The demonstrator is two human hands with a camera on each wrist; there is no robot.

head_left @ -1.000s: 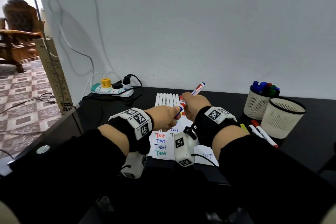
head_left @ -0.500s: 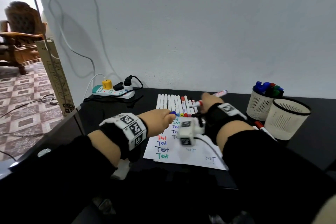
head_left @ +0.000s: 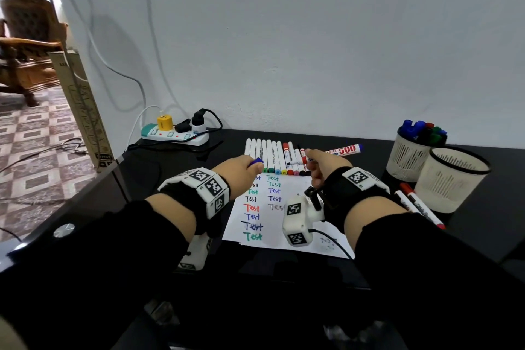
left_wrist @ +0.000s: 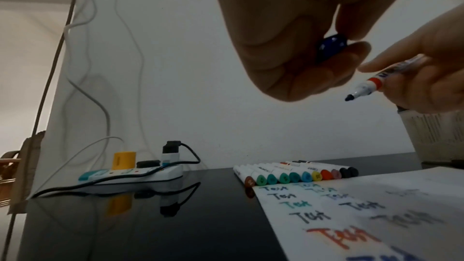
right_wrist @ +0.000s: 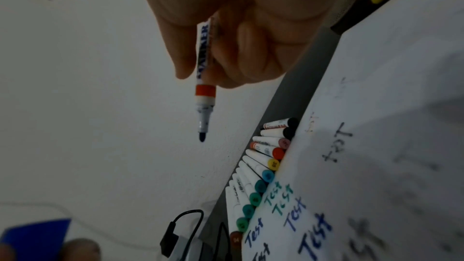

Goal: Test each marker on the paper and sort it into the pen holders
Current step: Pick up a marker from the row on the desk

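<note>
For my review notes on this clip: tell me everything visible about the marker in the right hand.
The marker is a whiteboard type with a white barrel printed in blue and red, "500" readable near its blue rear end. A red band sits behind the white nose, and the dark blue tip is bare. The right hand grips it mid-barrel, in the air above the paper, tip pointing left and slightly down toward the left hand, which pinches its blue cap. Nothing else touches it.

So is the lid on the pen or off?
Off. The marker in the right hand shows its bare tip, and the left hand holds the blue cap.
</note>
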